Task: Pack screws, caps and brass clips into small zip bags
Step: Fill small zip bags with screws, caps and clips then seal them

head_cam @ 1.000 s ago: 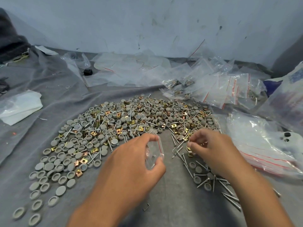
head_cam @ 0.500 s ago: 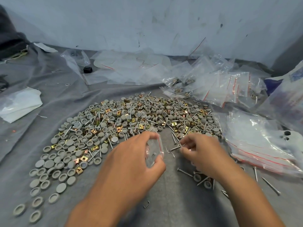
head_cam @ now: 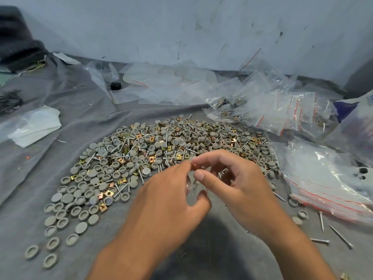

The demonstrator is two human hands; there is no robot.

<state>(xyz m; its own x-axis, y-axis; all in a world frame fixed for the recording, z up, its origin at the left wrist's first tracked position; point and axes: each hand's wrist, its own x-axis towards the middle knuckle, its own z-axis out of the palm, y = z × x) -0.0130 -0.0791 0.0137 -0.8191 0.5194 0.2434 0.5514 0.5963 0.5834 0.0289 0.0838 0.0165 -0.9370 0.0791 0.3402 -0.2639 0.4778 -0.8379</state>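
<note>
A broad pile (head_cam: 161,146) of grey round caps, brass clips and silver screws lies on the grey cloth ahead of me. My left hand (head_cam: 171,199) holds a small clear zip bag (head_cam: 190,188) upright between thumb and fingers, just in front of the pile. My right hand (head_cam: 242,184) is at the bag's mouth with fingers curled, its index tip touching my left index finger. It seems to pinch a thin screw there, though the hands largely hide it. The bag's contents cannot be made out.
Loose grey caps (head_cam: 60,219) trail off to the lower left. Stray screws (head_cam: 341,237) lie at the lower right beside a stack of empty red-striped zip bags (head_cam: 323,182). Filled bags (head_cam: 228,110) sit at the back right, a white plastic sheet (head_cam: 34,126) at the left.
My right hand picked a screw from the loose ones on the right and moved left and up to the bag's mouth. My left hand kept holding the bag.
</note>
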